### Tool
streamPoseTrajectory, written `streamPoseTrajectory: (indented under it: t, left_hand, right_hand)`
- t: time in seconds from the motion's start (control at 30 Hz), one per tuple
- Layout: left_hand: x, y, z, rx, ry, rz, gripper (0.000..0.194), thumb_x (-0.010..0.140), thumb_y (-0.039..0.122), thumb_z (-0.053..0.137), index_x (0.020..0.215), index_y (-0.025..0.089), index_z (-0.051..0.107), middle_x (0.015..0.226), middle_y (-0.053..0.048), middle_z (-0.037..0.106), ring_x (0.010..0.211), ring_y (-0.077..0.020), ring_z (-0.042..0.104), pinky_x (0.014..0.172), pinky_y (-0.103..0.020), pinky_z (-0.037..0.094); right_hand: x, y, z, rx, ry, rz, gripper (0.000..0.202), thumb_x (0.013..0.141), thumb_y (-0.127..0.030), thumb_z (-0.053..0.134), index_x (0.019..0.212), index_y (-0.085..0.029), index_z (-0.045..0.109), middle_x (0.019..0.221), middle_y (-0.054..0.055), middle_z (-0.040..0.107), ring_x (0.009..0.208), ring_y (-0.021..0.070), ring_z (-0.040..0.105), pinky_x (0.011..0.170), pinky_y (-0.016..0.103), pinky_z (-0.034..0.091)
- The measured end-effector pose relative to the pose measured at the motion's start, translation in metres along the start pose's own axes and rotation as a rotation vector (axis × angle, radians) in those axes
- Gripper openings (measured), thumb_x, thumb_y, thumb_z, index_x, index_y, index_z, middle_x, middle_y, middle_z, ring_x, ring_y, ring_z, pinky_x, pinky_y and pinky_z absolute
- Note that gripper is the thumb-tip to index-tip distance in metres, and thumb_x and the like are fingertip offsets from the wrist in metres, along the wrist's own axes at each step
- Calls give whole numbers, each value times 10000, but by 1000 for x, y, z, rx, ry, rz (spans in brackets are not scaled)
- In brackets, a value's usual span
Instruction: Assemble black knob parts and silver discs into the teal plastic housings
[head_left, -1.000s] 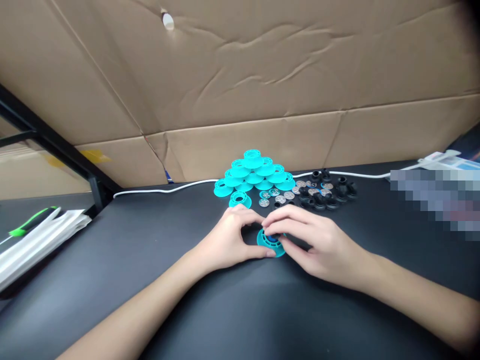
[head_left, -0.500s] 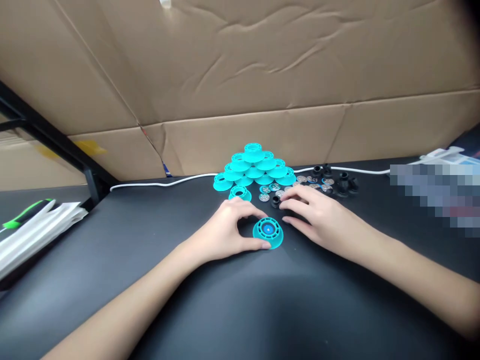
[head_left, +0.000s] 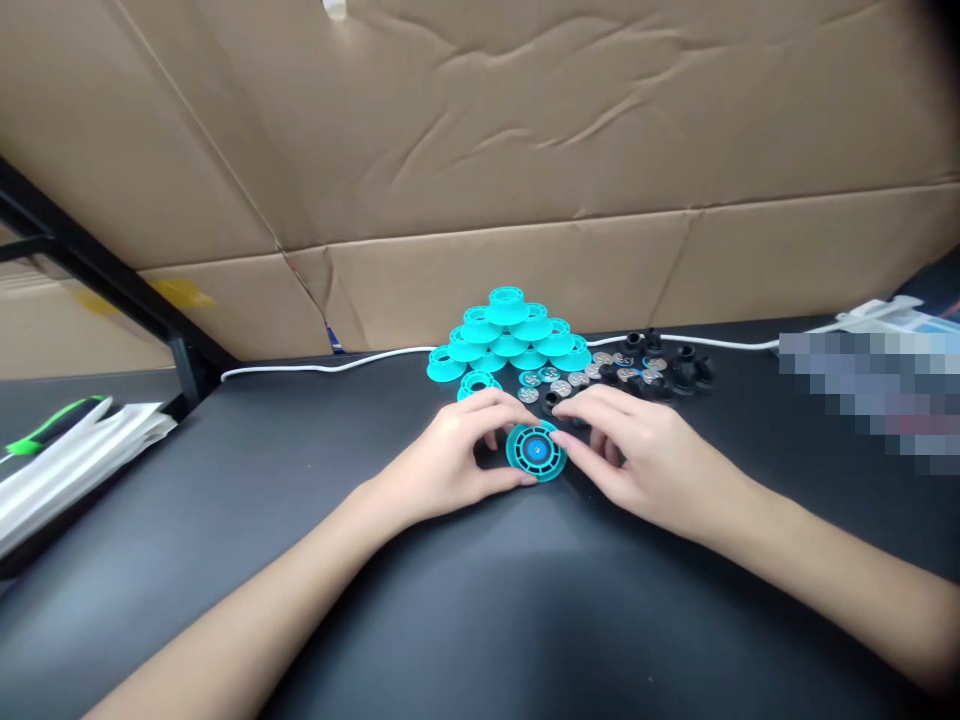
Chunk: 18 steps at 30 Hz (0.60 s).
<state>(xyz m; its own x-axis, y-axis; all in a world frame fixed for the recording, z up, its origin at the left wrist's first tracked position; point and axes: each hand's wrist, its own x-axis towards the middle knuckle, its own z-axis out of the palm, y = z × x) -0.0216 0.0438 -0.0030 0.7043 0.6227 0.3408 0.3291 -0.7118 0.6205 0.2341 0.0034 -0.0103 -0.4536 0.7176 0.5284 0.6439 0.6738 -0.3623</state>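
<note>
L hand (head_left: pixel 457 445): thumb at near edge, index at far edge, a wide C-shaped grip w/ a teal flanged ring (head_left: pixel 514 456) held betw. the tips. R hand (head_left: pixel 637 445): fingers part-curled, thumb & index a bit apart; thumb tip touches ring's R edge, but can't tell if this hand actually grips it. Ring is betw. both hands, over the black tabletop (head_left: pixel 375 600), slotted top face tipped twd cam; blue disc (head_left: pixel 537 450) w/ dark surround sits in its centre hole. Can't tell if ring's underside is fully on the table.

Just past R index tip: small black collar (head_left: pixel 552 401), touching or not unclear. Spare teal ring (head_left: pixel 478 383) right behind L knuckles, partly hidden. Beyond: teal ring pile (head_left: pixel 507 335), pyramid-shaped. R of pile, loose silver discs (head_left: pixel 577 379), mixed in w/ more black collars (head_left: pixel 684 372), some behind R hand.

Further out: white cable (head_left: pixel 300 371) along table's back, cardboard (head_left: pixel 525 150) behind. Far L: green/blk-handled tool (head_left: pixel 64 425) on white sheets (head_left: pixel 82 475), nr a black frame (head_left: pixel 82 260). Far R: clear plastic box (head_left: pixel 900 318), partly blurred out.
</note>
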Motion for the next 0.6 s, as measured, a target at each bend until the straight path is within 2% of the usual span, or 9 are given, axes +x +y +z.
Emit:
streamPoseTrajectory:
  t: [0.07, 0.13, 0.2, 0.3, 0.37, 0.47, 0.6]
  left_hand:
    - [-1, -1, 0, -21, 9, 27, 398, 890, 272, 846, 1258, 214, 707, 1225, -89, 660, 829, -140, 634, 754, -297, 606]
    - [-1, -1, -1, -34, 18, 65, 360, 911, 216, 810, 1257, 221, 710, 1260, -92, 615, 815, -120, 622, 759, -290, 619]
    - [-1, 0, -4, -27, 16, 104, 339, 934, 138, 749, 1258, 235, 718, 1278, -95, 583, 906, -139, 643, 803, -297, 627]
    - [-1, 6, -10, -38, -35, 141, 369, 939, 66, 688, 1259, 244, 732, 1276, -106, 582, 1110, -194, 647, 884, -314, 625]
    - [0, 10, -13, -77, -85, 143, 313, 920, 106, 746, 1213, 216, 743, 1232, -105, 630, 1127, -208, 658, 937, -339, 618]
    - [1, 14, -16, -124, -138, 94, 260, 864, 206, 858, 1091, 184, 734, 1080, -69, 733, 1018, -201, 700, 940, -347, 609]
    - [1, 13, -13, -156, -145, 33, 215, 890, 189, 834, 1075, 173, 725, 965, -34, 776, 875, -156, 722, 833, -278, 609]
  right_hand:
    - [-1, -5, 0, 67, -29, 31, 173, 1061, -269, 604, 1189, -181, 681, 1013, 64, 703, 702, 158, 680, 665, 309, 590]
    - [0, -7, -1, 145, -41, 75, 185, 1041, -262, 636, 1202, -183, 679, 985, 46, 697, 664, 138, 673, 653, 295, 594]
    - [2, -7, -4, 231, -51, 122, 237, 1007, -265, 688, 1231, -187, 672, 997, 39, 685, 660, 125, 678, 633, 278, 598]
    - [4, -5, -9, 331, -149, 144, 247, 963, -288, 756, 1184, -205, 683, 1016, 33, 644, 681, 118, 673, 641, 269, 605]
    - [4, -3, -10, 360, -220, 112, 189, 963, -280, 757, 1122, -209, 686, 1021, 35, 620, 695, 120, 654, 664, 275, 603]
    - [2, 0, -10, 308, -269, 3, 68, 1022, -205, 647, 1076, -209, 688, 1039, 52, 625, 749, 139, 643, 685, 277, 573]
    - [0, 4, -10, 211, -309, -132, 163, 1062, -183, 573, 1135, -215, 716, 1088, 74, 656, 879, 176, 681, 796, 304, 569]
